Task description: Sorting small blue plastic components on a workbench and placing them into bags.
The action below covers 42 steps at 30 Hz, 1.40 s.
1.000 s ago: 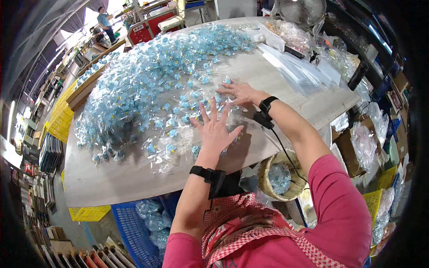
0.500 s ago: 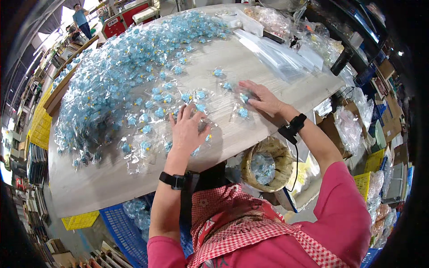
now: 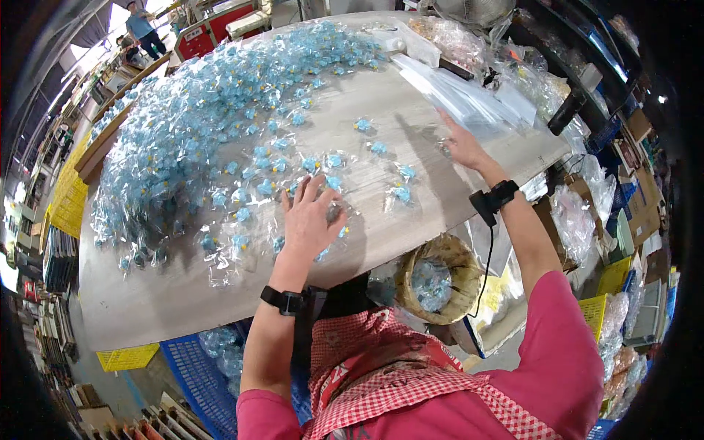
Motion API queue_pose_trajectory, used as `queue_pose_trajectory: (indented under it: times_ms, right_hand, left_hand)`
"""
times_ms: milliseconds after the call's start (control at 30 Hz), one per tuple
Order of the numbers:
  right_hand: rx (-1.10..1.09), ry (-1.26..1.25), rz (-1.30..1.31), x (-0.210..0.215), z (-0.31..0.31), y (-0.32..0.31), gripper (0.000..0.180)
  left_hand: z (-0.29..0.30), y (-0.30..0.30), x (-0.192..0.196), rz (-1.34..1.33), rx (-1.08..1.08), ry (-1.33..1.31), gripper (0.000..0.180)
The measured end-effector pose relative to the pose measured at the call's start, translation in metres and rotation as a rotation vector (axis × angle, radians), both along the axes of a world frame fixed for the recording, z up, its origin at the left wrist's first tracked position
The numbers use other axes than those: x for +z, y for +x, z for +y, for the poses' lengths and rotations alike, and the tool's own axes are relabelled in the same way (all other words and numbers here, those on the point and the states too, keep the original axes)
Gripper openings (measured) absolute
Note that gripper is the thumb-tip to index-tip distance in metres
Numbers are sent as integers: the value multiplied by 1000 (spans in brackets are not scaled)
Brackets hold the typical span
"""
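Small light-blue pieces with yellow spots, each in clear plastic wrap, lie scattered about the table (image 3: 169,308). A large heap of these wrapped pieces (image 3: 213,103) covers its left and far side. My left hand (image 3: 312,224) rests with fingers spread and bent over several pieces at the heap's near right edge. My right hand (image 3: 463,147) is farther right, index finger stretched toward a stack of clear plastic sleeves (image 3: 462,95), with nothing visible in it. Between my hands lie a few separate pieces, such as one wrapped blue piece (image 3: 402,193).
Below the table's near edge stands a round bin (image 3: 469,275) with wrapped pieces inside. A blue crate (image 3: 191,374) is at lower left, and a wooden board (image 3: 110,143) edges the heap. Clear plastic bags (image 3: 455,40) pile up at the far right. Another person (image 3: 143,31) stands far left.
My right hand has moved right, away from the loose pieces and toward the plastic sleeves. My left hand stays in nearly the same place. The view has shifted slightly.
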State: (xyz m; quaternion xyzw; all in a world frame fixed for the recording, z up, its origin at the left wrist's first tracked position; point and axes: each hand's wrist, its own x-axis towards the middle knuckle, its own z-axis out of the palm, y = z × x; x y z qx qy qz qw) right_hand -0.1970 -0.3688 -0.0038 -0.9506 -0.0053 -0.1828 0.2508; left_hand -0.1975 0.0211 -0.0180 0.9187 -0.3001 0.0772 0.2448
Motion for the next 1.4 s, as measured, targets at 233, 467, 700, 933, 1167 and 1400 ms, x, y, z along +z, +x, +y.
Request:
queue_pose_trajectory:
  times_ms: [233, 467, 700, 933, 1167, 1400]
  right_hand:
    - [62, -198, 420, 90, 59, 38, 76]
    - [505, -461, 118, 17, 101, 95, 55]
    - [503, -21, 326, 66, 91, 63, 39]
    - [263, -322, -81, 1, 108, -82, 44]
    - [645, -59, 166, 17, 88, -179, 42]
    - [651, 96, 633, 54, 126, -158, 53]
  left_hand:
    - [9, 1, 3, 9, -10, 56, 23]
    - [1, -2, -1, 5, -41, 77, 24]
    - [8, 0, 4, -16, -106, 88, 24]
    - [7, 8, 6, -121, -301, -13, 42]
    - [58, -30, 16, -44, -23, 198, 60]
    - [67, -51, 6, -215, 145, 98, 64]
